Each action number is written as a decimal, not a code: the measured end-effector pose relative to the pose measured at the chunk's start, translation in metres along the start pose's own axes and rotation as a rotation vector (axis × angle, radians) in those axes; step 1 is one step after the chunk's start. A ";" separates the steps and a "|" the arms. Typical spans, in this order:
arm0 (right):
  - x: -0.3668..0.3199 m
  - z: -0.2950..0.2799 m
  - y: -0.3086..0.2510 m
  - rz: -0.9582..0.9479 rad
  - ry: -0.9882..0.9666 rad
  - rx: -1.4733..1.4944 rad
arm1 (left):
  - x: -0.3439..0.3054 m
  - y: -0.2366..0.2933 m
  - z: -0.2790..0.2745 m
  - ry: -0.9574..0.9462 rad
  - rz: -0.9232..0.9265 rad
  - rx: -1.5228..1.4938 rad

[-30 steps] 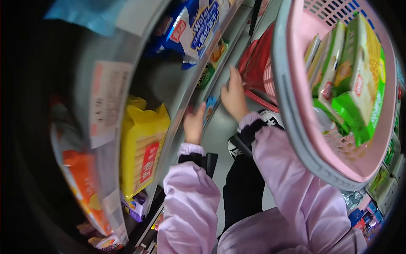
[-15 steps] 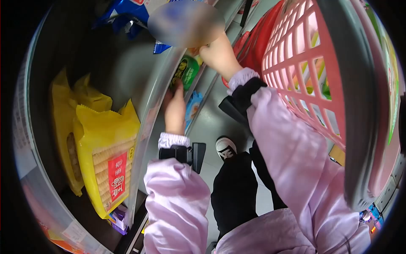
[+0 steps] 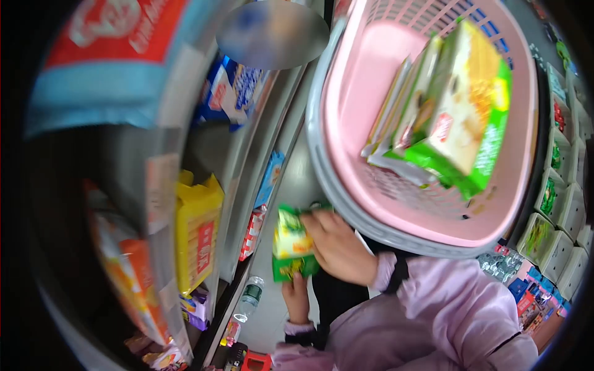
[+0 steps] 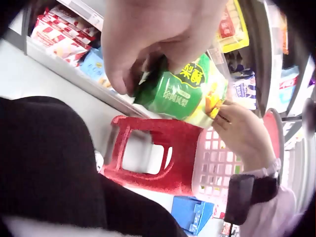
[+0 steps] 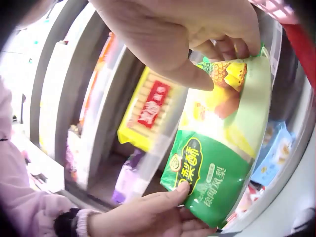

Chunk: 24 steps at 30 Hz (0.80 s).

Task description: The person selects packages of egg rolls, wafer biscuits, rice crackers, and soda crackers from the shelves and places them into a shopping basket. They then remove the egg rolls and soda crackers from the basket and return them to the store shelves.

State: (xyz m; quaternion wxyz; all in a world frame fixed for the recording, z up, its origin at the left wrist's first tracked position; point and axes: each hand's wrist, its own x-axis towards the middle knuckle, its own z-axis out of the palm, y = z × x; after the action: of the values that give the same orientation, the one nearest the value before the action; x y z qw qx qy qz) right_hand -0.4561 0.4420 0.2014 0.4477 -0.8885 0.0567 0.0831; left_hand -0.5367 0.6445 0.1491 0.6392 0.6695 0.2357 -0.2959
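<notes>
A green and pale yellow snack packet (image 3: 289, 242) with pineapple pictures is held between both hands, beside the shelves. In the right wrist view the right hand (image 5: 192, 34) pinches the packet (image 5: 217, 168) by its pale upper end, thumb on the front. The left hand (image 5: 148, 215) grips its green lower end, thumb on the front. From the left wrist view, the left hand (image 4: 158, 34) is large at the top on the green end, and the right hand (image 4: 245, 133) holds the other end.
A pink basket (image 3: 365, 62) with several green packets stands at the right in the head view. Shelves on the left bear a yellow biscuit pack (image 3: 199, 235) and blue packs (image 3: 232, 89). A red stool (image 4: 185, 160) stands by the shelf; a bottle (image 3: 249, 298) is near its edge.
Both hands have moved from the lower shelf toward the body, and the green packet has come out with them. The view has shifted, showing the inside of the basket again.
</notes>
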 end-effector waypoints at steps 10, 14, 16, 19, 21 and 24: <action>-0.067 -0.240 -0.129 -0.184 0.049 -0.047 | -0.165 0.216 0.059 -0.212 -0.088 0.259; -0.030 -0.314 -0.118 -0.105 0.286 -0.173 | -0.137 0.270 0.141 -0.456 0.059 0.046; 0.002 -0.339 -0.097 -0.157 0.352 -0.223 | -0.108 0.281 0.187 -0.482 -0.055 -0.181; 0.058 -0.372 -0.065 -0.142 0.320 -0.299 | -0.062 0.303 0.239 -0.514 -0.115 -0.342; 0.093 -0.386 -0.040 -0.145 0.270 -0.356 | -0.025 0.296 0.259 -0.468 -0.176 -0.418; 0.136 -0.392 -0.005 -0.136 0.169 -0.444 | 0.005 0.310 0.276 -0.548 -0.302 -0.542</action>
State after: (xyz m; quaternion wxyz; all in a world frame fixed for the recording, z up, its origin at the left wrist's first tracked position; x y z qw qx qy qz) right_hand -0.2836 0.1257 0.4076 0.2397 -0.9707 0.0143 -0.0113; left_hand -0.3446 0.3468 0.3656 0.7809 0.3314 0.2218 -0.4808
